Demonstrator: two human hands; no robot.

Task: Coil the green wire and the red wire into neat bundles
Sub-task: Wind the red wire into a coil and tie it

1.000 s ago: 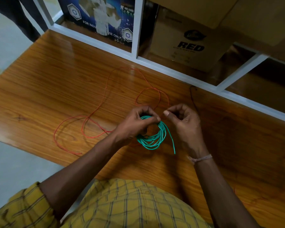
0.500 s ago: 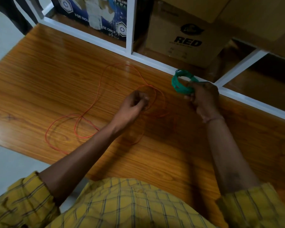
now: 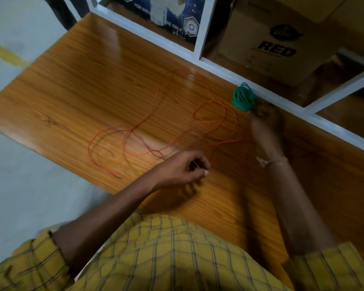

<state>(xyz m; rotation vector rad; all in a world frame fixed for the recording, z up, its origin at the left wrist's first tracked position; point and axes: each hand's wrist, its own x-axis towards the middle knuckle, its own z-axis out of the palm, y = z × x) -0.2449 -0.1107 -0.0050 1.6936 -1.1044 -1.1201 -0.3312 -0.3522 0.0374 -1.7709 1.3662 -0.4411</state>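
The green wire [image 3: 242, 97] is wound into a small tight coil at the back of the wooden table [image 3: 76, 91], against the white frame rail. My right hand [image 3: 264, 120] reaches out to it, blurred, fingertips at the coil's lower edge. The red wire [image 3: 156, 114] lies uncoiled in wide loose loops across the middle of the table. My left hand [image 3: 184, 168] hovers near the front edge with fingers curled, pinching a thin strand of the red wire between thumb and fingers.
A white shelf frame [image 3: 223, 70] runs along the table's back. Behind it stand a brown carton marked RED [image 3: 275, 45] and a blue printed box [image 3: 162, 11]. Grey floor lies to the left of the table.
My right hand carried the green coil from the middle of the table to the back rail. My left hand let go of the coil, took up the red wire and drew back toward me.
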